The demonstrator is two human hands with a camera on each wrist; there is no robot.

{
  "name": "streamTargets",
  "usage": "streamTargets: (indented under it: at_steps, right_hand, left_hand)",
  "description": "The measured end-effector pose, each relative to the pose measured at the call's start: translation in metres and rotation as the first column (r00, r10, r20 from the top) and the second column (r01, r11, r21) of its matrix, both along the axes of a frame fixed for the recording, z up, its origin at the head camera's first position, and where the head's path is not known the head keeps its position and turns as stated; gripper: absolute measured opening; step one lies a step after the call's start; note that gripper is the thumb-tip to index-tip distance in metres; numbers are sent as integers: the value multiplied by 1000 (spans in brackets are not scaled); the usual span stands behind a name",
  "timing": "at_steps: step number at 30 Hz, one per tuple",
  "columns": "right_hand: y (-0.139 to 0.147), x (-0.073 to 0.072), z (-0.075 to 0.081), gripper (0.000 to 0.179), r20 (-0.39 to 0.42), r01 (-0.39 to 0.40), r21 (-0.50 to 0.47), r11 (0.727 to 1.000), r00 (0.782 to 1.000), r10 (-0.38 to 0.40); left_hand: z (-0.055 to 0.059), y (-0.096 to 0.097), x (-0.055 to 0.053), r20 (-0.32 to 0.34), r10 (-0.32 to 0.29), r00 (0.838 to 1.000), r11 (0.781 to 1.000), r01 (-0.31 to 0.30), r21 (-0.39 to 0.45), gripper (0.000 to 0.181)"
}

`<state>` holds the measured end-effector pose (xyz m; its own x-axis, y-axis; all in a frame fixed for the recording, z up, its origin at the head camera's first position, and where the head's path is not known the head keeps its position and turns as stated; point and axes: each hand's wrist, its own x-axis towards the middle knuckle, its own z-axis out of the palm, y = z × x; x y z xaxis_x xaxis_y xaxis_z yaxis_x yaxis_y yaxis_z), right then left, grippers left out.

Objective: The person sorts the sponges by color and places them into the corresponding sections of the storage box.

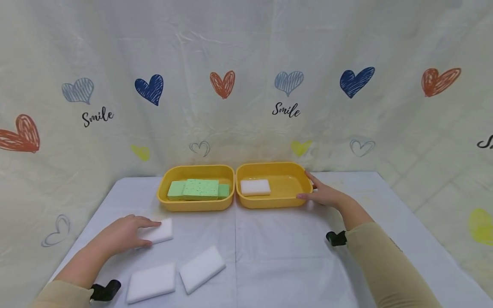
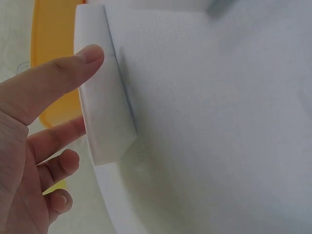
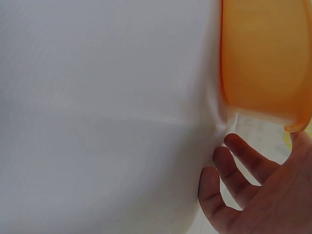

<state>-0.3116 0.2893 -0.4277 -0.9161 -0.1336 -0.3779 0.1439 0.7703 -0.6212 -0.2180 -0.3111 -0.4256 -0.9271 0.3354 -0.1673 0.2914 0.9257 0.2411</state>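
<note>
In the head view my left hand (image 1: 125, 235) holds a white sponge (image 1: 163, 231) at the left of the table, between thumb and index finger. The left wrist view shows the thumb across the side of this sponge (image 2: 105, 107), the other fingers loosely bent. My right hand (image 1: 327, 196) grips the right end of the right yellow container (image 1: 285, 203), thumb at its front corner and index finger at the back. One white sponge (image 1: 255, 187) lies inside that container. In the right wrist view the right hand's (image 3: 258, 190) lower fingers bend loosely beside the yellow container (image 3: 263, 58).
A second yellow container (image 1: 198, 206) stands directly left of the first, with green sponges (image 1: 201, 189) stacked inside. Two more white sponges, one left (image 1: 151, 283) and one tilted sponge (image 1: 202, 268), lie near the front. Behind the white-covered table (image 1: 277, 261) hangs a heart-patterned sheet (image 1: 250, 38).
</note>
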Motion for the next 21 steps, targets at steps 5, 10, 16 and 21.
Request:
streamTargets:
  at_steps: [5,10,16,21]
  right_hand:
    - [0,-1,0,117,3,-5,1,1000,1000,5]
    - [0,0,-2,115,-5,-12,4,1000,1000,12]
    - [-1,1,-2,114,0,-6,8,1000,1000,6]
    - [-2,1,-1,114,-4,-1,4,1000,1000,1]
  left_hand:
    - [4,1,4,-22,-16,1000,1000,17,18,56]
    - [12,4,5,-40,-22,999,1000,23,21,56]
    - [20,11,7,-27,9,1000,999,-8,51,60]
    - [26,23,5,-59,10,998,993,-3,116,60]
